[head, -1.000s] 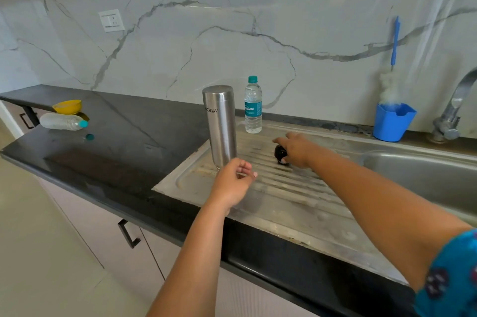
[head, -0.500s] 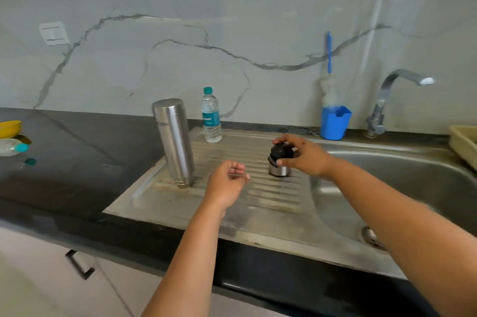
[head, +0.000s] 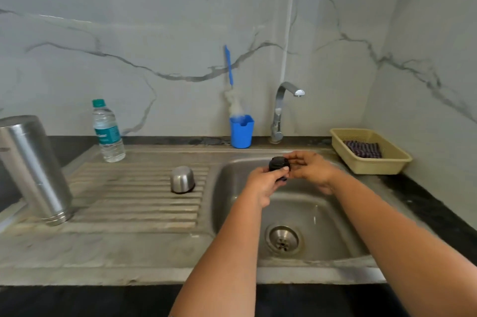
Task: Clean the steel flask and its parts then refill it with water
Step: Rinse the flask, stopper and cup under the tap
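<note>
The steel flask [head: 31,167] stands upside down at the left end of the ribbed draining board [head: 134,203]. Its steel cup lid [head: 182,179] sits upside down on the board near the basin. Over the sink basin [head: 304,208] both hands hold the flask's black stopper [head: 278,164]: my left hand [head: 264,183] grips it from the near left, and my right hand [head: 311,169] pinches it from the right. The tap [head: 281,110] stands behind, with no water running.
A plastic water bottle [head: 108,133] stands at the back of the draining board. A blue cup [head: 241,131] holds a bottle brush [head: 231,84]. A beige basket [head: 371,152] with a dark scrubber sits right of the sink. The drain [head: 283,239] lies in the basin's floor.
My right hand lifted the black stopper off the steel cup lid and carried it right over the basin. My left hand came over and gripped it too. The view swung right.
</note>
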Demonstrator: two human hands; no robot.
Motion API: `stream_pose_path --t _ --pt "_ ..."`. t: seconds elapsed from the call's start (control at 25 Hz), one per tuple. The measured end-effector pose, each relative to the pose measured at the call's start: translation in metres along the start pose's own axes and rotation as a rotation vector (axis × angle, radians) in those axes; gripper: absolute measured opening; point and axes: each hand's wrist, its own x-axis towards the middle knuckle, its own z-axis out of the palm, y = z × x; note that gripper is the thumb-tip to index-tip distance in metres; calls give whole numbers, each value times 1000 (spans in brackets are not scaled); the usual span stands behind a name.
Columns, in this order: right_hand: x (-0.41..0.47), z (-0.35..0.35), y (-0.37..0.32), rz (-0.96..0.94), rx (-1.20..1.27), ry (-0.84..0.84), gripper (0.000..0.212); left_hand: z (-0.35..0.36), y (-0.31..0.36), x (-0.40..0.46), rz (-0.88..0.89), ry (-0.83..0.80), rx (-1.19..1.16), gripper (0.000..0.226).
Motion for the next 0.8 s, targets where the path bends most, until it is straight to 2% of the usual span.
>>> stream_pose_path --t 0.08,0.2,0.28,0.48,0.8 --pt "18 -21 10 52 -12 -114 52 3 -10 14 -2 44 -92 47" --pt "68 -44 22 -4 -302 82 49 -2 -14 33 -17 101 -175 45" --pt "100 -51 20 -70 -387 161 49 -4 -20 44 -13 112 -187 41" --pt "158 -41 18 -137 -444 143 51 -5 -36 59 46 137 -103 44" --pt "178 -46 32 -220 -693 119 55 -5 -36 59 47 148 -105 42"
